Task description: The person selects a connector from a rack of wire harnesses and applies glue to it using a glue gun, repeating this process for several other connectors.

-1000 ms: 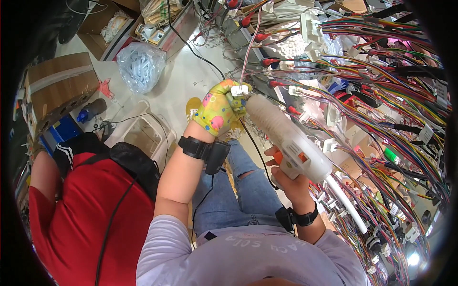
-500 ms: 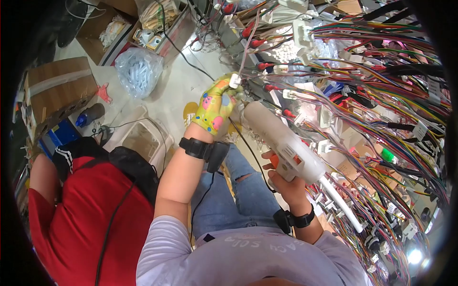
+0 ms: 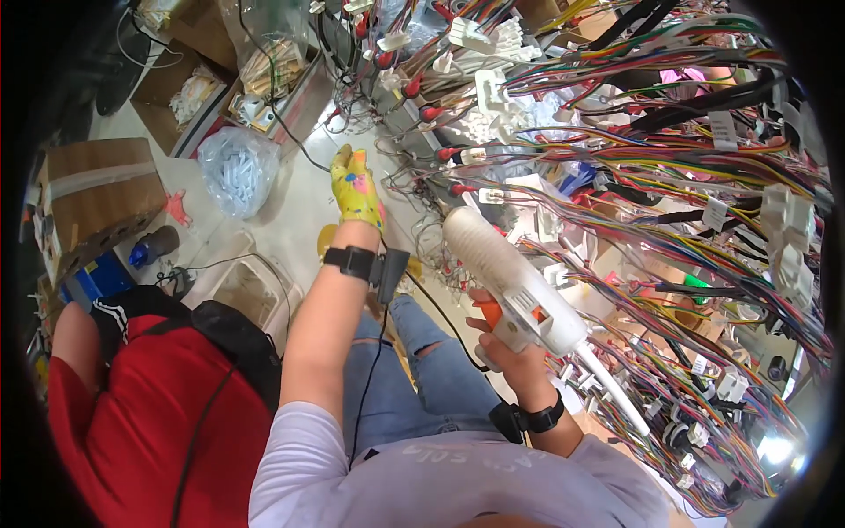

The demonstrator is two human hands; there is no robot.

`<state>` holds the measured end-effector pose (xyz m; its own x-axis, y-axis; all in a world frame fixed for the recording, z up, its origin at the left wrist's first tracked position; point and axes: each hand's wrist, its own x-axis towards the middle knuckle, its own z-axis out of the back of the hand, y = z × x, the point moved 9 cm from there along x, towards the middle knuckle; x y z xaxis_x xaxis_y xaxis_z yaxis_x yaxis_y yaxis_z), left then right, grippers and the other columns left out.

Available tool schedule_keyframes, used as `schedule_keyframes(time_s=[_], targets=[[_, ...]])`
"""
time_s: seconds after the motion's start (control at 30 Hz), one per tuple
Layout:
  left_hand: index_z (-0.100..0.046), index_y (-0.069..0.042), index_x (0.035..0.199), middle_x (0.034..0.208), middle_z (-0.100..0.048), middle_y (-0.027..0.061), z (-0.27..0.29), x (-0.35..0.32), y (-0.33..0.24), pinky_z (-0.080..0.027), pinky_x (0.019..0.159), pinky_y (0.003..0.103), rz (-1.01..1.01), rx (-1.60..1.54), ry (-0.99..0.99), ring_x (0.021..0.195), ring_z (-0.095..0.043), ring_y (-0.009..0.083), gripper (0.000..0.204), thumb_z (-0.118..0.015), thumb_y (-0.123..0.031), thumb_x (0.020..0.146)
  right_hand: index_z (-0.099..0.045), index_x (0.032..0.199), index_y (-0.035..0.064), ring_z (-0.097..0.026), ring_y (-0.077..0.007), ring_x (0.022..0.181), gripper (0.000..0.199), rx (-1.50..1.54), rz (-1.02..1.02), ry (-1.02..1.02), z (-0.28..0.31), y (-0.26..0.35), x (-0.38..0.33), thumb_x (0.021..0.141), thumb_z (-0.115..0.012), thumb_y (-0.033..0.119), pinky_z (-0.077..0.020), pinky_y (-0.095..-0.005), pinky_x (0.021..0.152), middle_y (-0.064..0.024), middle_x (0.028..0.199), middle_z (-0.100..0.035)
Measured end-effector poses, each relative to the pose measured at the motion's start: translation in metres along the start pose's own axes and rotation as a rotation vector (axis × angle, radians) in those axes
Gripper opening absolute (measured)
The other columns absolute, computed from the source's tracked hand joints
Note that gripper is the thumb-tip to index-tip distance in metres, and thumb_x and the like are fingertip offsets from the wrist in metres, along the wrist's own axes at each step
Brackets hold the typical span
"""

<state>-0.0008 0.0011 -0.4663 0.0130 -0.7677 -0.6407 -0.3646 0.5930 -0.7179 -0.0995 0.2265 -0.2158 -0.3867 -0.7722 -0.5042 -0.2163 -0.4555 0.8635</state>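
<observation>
Head view, wide fisheye, facing down.
Worn on the person's head; shirt [image 3: 458, 480] nearest, left hand [image 3: 356, 189] and right hand [image 3: 519, 363] mid-range, floor [image 3: 304, 194] farther; straight edges bend near rim.

floor [image 3: 304, 194]: pale, glossy | light [image 3: 776, 449]: white glare, lower right

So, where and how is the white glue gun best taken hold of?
Probably by its handle, coming from the picture's lower edge, where the right hand grips it. The handle juts from the thick body of the white glue gun toward the lower left, with the orange trigger at its front. The white rod sticks out behind, so better leave that free.
</observation>
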Motion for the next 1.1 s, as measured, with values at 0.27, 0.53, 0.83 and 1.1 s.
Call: schedule_keyframes(time_s=[0.27, 0.53, 0.83, 1.1], targets=[[-0.056, -0.004, 0.116, 0.113, -0.058, 0.0081, -0.085, -0.088, -0.065, -0.043, 0.089, 0.028, -0.217, 0.297, 0.554, 0.105, -0.054, 0.016, 0.032, -0.052, -0.025, 0.091, -0.039, 0.129, 0.0001, -0.049, -0.0284, 0.117, 0.057, 0.029, -0.033, -0.107, 0.006, -0.002, -0.01, 0.074, -0.053, -0.007, -0.05, -0.0405, 0.09, -0.0179, 0.123, -0.05], [-0.059, -0.003, 0.11, 0.103, -0.061, 0.0121, -0.12, -0.066, -0.061, -0.046, 0.08, 0.031, -0.398, 0.373, 0.44, 0.094, -0.058, 0.0207, 0.028, -0.052, -0.012, 0.085, -0.039, 0.129, -0.0007, -0.051, -0.0289, 0.116, 0.059, 0.044, 0.055, -0.214, 0.01, -0.001, -0.011, 0.073, -0.06, 0.001, -0.0511, -0.0378, 0.087, -0.0181, 0.123, -0.051], [-0.06, -0.003, 0.097, 0.093, -0.063, 0.0139, -0.14, -0.079, -0.036, -0.048, 0.071, 0.032, -0.422, 0.545, 0.591, 0.081, -0.064, 0.0252, 0.02, -0.05, -0.006, 0.081, -0.04, 0.128, -0.0011, -0.049, -0.0302, 0.117, 0.059, 0.033, 0.045, -0.242, 0.014, 0.003, -0.007, 0.074, -0.063, 0.005, -0.0516, -0.0389, 0.086, -0.0175, 0.122, -0.051], [-0.054, -0.003, 0.098, 0.093, -0.058, 0.0119, -0.171, -0.055, 0.036, -0.047, 0.067, 0.033, 0.93, -0.91, 0.602, 0.086, -0.059, 0.0263, 0.018, -0.053, 0.0, 0.08, -0.043, 0.126, -0.0007, -0.049, -0.0287, 0.117, 0.056, 0.093, 0.037, -0.25, 0.012, 0.01, -0.002, 0.074, -0.062, 0.004, -0.0513, -0.04, 0.087, -0.0173, 0.123, -0.05]])
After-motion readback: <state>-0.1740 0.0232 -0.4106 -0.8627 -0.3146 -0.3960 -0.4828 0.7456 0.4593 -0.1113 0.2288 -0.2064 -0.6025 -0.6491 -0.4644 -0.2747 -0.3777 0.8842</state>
